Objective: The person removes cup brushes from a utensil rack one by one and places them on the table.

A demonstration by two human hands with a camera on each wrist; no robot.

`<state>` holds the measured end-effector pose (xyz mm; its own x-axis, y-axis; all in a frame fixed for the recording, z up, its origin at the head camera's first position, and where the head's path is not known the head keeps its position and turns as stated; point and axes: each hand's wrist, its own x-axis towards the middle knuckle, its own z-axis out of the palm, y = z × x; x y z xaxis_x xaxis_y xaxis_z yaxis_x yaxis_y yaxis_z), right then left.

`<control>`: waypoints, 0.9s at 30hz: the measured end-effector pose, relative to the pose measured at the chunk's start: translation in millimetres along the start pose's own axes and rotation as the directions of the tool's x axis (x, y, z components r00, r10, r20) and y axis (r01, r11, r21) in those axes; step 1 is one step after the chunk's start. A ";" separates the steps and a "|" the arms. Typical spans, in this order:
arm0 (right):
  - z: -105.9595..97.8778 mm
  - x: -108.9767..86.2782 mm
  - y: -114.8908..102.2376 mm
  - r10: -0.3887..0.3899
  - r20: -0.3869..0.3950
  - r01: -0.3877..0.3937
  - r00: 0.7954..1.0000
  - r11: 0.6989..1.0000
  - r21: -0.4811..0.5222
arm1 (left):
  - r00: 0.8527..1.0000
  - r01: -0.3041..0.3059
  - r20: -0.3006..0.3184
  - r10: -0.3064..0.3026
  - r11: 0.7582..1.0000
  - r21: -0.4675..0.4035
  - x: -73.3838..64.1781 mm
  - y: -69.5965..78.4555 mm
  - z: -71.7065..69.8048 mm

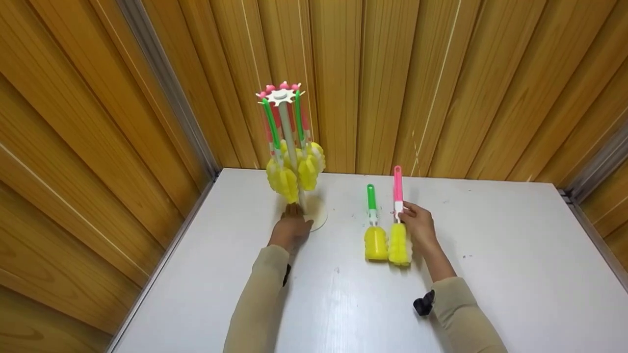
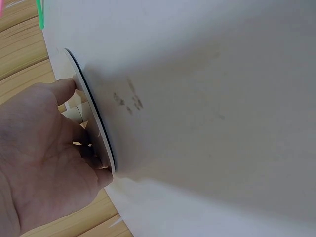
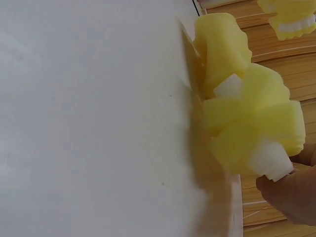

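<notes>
A white rack (image 1: 280, 96) with a notched round top carries several sponge brushes with pink or green handles and yellow heads. My left hand (image 1: 290, 230) rests on the rack's round base (image 1: 318, 212), its fingertips spread over the disc; the left wrist view shows this hand (image 2: 47, 153) against the base's rim (image 2: 94, 106). My right hand (image 1: 419, 223) pinches a pink-handled sponge brush (image 1: 398, 191) at its white neck. Left of that brush lies a green-handled sponge brush (image 1: 371, 198). Yellow sponge heads (image 3: 254, 116) hide part of the right hand (image 3: 291, 195) in the right wrist view.
Both hands work over a white table (image 1: 515, 255) marked with small dark specks. Wood-patterned panels (image 1: 392, 88) stand behind it and at the sides, with a grey metal strip (image 1: 167, 83) at the left corner.
</notes>
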<state>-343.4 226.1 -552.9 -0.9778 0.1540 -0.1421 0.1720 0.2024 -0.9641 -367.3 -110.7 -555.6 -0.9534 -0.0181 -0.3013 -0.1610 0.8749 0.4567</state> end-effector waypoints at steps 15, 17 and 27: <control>5.3 2.8 3.8 -0.001 -0.010 0.000 1.000 0.995 -0.100 | 0.996 -0.082 0.031 0.080 0.994 0.075 2.2 -2.9 -1.6; 7.2 3.2 5.3 0.012 -0.004 -0.013 1.000 0.994 -0.110 | 0.995 -0.089 0.052 0.085 0.994 0.071 2.8 -3.8 -1.6; 15.8 9.8 13.8 0.061 -0.003 -0.061 0.998 0.989 -0.135 | 0.998 -0.041 0.054 0.041 0.999 0.005 3.3 -3.0 -0.6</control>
<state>-352.5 215.0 -571.1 -0.9650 0.1693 -0.2003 0.2462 0.3218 -0.9142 -370.1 -113.7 -557.5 -0.9438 0.0437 -0.3275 -0.1204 0.8775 0.4642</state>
